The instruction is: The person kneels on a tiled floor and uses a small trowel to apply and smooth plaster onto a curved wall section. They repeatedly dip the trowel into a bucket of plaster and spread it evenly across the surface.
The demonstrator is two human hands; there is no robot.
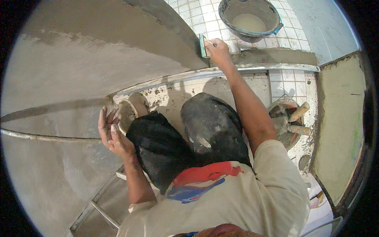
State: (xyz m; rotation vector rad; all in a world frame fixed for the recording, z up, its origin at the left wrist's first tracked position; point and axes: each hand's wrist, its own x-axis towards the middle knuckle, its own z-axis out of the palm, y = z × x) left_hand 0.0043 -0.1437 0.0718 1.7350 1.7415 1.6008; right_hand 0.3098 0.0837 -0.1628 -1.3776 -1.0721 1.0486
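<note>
My right hand (218, 50) reaches far forward, its fingers wrapped round a small flat float with a green edge (203, 46). The float's face is against the end of the plastered wall (118, 55), where the grey plaster looks darker and damp. At the left, my left hand (116, 136) is raised with its fingers apart and a little curled, and nothing is in it. Just beyond those fingers stands a small round pail (127, 114) crusted with pale plaster, partly hidden behind my left hand and knee. Both of my hands carry plaster smears.
Beyond a low ledge (276, 57), a black bucket (229, 25) with a blue handle holds cloudy liquid on white tiles. To my right, another bucket (285, 140) contains wooden-handled tools (299, 112). A pale rail (177, 78) crosses before my knees. A ladder-like frame (104, 215) lies lower left.
</note>
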